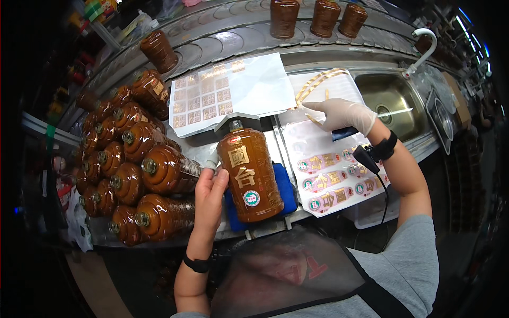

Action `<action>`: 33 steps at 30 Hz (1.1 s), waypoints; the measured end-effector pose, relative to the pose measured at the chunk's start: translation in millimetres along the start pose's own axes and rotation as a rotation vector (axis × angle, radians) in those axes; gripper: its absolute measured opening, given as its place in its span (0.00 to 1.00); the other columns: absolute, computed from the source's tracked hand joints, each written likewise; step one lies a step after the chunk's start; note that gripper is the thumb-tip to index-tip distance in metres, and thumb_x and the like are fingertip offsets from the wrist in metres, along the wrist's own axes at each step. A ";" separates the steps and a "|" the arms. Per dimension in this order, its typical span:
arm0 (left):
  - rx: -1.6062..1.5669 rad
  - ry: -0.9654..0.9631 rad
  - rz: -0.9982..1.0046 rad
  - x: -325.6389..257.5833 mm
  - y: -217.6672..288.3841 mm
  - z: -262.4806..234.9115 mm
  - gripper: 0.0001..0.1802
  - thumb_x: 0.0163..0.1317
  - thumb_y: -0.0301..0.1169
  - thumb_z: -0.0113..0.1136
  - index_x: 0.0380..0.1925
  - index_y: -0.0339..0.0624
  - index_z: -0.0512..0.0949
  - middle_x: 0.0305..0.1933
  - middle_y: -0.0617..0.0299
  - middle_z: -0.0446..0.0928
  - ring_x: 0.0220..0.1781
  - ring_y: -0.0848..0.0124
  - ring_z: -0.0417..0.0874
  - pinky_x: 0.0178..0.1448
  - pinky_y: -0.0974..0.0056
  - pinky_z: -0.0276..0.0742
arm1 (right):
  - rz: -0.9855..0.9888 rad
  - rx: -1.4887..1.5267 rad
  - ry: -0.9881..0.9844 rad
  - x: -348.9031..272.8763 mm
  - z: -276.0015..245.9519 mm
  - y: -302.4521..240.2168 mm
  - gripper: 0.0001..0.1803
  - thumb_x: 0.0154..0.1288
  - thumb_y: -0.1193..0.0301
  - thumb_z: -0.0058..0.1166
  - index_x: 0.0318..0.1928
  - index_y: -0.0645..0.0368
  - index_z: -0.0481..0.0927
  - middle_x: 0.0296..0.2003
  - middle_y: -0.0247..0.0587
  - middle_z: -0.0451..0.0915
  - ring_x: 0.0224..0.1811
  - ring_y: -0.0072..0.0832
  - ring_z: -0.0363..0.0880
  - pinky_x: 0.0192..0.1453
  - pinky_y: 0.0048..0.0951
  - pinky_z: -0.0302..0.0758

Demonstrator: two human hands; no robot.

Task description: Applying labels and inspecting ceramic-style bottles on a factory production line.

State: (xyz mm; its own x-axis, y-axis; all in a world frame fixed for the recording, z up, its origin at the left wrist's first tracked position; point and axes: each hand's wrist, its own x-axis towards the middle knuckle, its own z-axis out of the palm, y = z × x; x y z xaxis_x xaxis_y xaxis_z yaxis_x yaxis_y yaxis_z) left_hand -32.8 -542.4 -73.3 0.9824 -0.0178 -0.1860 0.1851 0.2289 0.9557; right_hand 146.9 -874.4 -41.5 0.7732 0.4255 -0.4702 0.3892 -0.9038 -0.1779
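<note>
A brown glazed bottle point(254, 183) with gold raised characters and a round green-and-white sticker lies tilted in front of me, neck away. A blue cloth point(285, 191) pads it from below, and a grey holder point(249, 121) surrounds its neck. My left hand point(210, 193) is at the bottle's left side, thumb against it, with a white cover on a fingertip; its other fingers are partly hidden. My right hand point(342, 115), in a white glove, is over the sticker sheets, finger and thumb closed at a thin gold strip point(314, 121). More gold strips point(321, 79) lie just beyond.
Brown bottles point(169, 169) are stacked at left. A sheet of gold square stickers point(204, 98) lies behind the bottle; a sheet of coloured stickers point(326, 183) lies at right. Beyond are a steel sink point(389, 87), a white tap point(430, 42) and a conveyor point(228, 40) carrying several bottles.
</note>
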 end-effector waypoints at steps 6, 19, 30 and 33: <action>0.240 0.258 0.302 -13.9 14.9 20.1 0.28 0.75 0.27 0.50 0.71 0.31 0.60 0.68 0.50 0.72 0.68 0.68 0.75 0.70 0.65 0.69 | -0.127 0.276 0.079 -59.5 -28.9 -16.3 0.40 0.58 0.74 0.55 0.74 0.52 0.66 0.25 0.39 0.75 0.28 0.28 0.73 0.37 0.29 0.72; 0.252 -0.486 0.225 -6.9 59.4 103.5 0.26 0.69 0.23 0.45 0.67 0.31 0.62 0.59 0.53 0.75 0.64 0.68 0.73 0.70 0.61 0.64 | -0.368 0.693 0.039 -155.9 -50.5 -98.2 0.20 0.57 0.80 0.57 0.53 0.60 0.80 0.23 0.21 0.70 0.25 0.08 0.66 0.30 0.16 0.64; 0.402 -0.308 0.279 -56.0 70.0 89.7 0.13 0.65 0.24 0.62 0.45 0.33 0.71 0.35 0.61 0.78 0.37 0.75 0.78 0.42 0.67 0.76 | -0.403 0.801 0.044 -160.9 -15.5 -96.9 0.16 0.60 0.72 0.63 0.50 0.58 0.82 0.24 0.24 0.79 0.26 0.10 0.72 0.29 0.17 0.65; 0.421 -0.259 0.233 -68.5 67.7 66.6 0.23 0.64 0.22 0.63 0.59 0.35 0.72 0.36 0.68 0.76 0.37 0.83 0.75 0.44 0.73 0.71 | -0.403 0.837 -0.004 -145.7 5.1 -103.2 0.12 0.61 0.72 0.63 0.46 0.59 0.83 0.25 0.25 0.80 0.27 0.10 0.74 0.31 0.16 0.67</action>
State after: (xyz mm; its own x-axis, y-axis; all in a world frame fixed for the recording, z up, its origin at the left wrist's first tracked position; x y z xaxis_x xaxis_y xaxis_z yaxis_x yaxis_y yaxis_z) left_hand -85.9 -590.4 19.4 0.9630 -0.2643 0.0528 -0.0959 -0.1528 0.9836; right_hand -8.5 -843.3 40.9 0.6556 0.7160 -0.2399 0.1389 -0.4266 -0.8937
